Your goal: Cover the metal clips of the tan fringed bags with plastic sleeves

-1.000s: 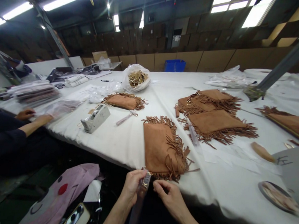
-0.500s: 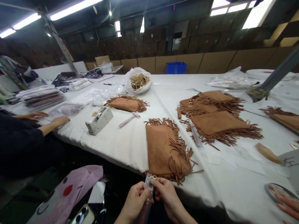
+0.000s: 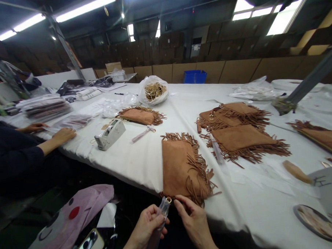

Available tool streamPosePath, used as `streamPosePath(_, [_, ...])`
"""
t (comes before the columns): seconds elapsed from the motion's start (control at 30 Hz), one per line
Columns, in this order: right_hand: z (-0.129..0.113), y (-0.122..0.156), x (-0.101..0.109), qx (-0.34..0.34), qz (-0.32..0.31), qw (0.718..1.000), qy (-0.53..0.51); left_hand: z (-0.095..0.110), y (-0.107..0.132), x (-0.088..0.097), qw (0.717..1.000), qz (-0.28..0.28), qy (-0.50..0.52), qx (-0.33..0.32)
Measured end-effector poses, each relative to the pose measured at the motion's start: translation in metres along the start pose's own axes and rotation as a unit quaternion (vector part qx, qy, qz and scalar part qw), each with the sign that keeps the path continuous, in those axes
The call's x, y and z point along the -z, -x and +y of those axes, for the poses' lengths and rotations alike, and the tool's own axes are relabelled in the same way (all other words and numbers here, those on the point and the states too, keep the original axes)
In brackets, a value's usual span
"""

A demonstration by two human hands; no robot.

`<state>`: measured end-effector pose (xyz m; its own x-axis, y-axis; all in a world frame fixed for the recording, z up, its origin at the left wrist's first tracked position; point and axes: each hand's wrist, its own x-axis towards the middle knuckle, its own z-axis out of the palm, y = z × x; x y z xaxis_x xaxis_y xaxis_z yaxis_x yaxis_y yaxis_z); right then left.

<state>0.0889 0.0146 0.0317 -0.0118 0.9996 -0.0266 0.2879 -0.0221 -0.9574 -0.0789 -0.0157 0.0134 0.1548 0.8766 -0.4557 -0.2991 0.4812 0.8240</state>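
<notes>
hidden: I can't tell what's inside the clear sleeve [image 3: 164,208]; both forearms are cut off at the bottom edge.
left hand [image 3: 148,226]: curled closed around the sleeve.
right hand [image 3: 194,220]: fingertips pinch the fringed bag [image 3: 180,166] corner, by the gold ring [image 3: 168,200].
bag: on the tabletop [image 3: 129,159], at the near edge.
around: tape dispenser [image 3: 110,133], 2 more bags [image 3: 238,132], co-worker's hand [image 3: 63,135] far left.

I sat in a factory packing hall, where a long white-covered table [image 3: 134,155] carried identical fringed tan suede bags [image 3: 180,168], a tape dispenser [image 3: 110,134] and stacked bagged goods [image 3: 44,107], with cardboard cartons [image 3: 157,47] walled up behind under tube lights [image 3: 84,7].
</notes>
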Motion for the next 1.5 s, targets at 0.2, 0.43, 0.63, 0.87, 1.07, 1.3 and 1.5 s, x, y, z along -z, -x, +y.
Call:
streamPosePath(0.2, [0.003,-0.003,-0.015,0.249,-0.011,0.964,0.091,-0.005,-0.003,-0.001,1.000,-0.006,-0.011,-0.019])
streamPosePath(0.43, [0.004,-0.008,-0.009,0.294,-0.061,0.953,0.042,-0.007,-0.004,-0.007,0.999,0.019,-0.026,-0.036])
streamPosePath(0.63, [-0.012,-0.018,-0.003,0.205,-0.121,0.970,0.049,-0.003,-0.003,-0.008,0.998,0.028,-0.045,-0.034])
streamPosePath(0.87, [-0.022,-0.029,-0.004,-0.006,-0.087,0.996,0.007,-0.002,-0.003,-0.005,0.997,0.025,-0.064,-0.020])
streamPosePath(1.07, [-0.023,-0.025,0.007,-0.036,0.039,0.998,0.046,-0.001,0.001,-0.007,0.998,0.062,-0.020,-0.012])
streamPosePath(1.3, [-0.011,-0.003,-0.010,-0.129,-0.221,0.962,-0.097,0.000,0.004,-0.009,0.995,0.071,0.051,-0.040])
streamPosePath(1.5, [0.009,-0.013,-0.035,-0.196,-0.177,0.936,-0.233,-0.003,0.005,-0.005,0.998,0.058,-0.027,-0.025])
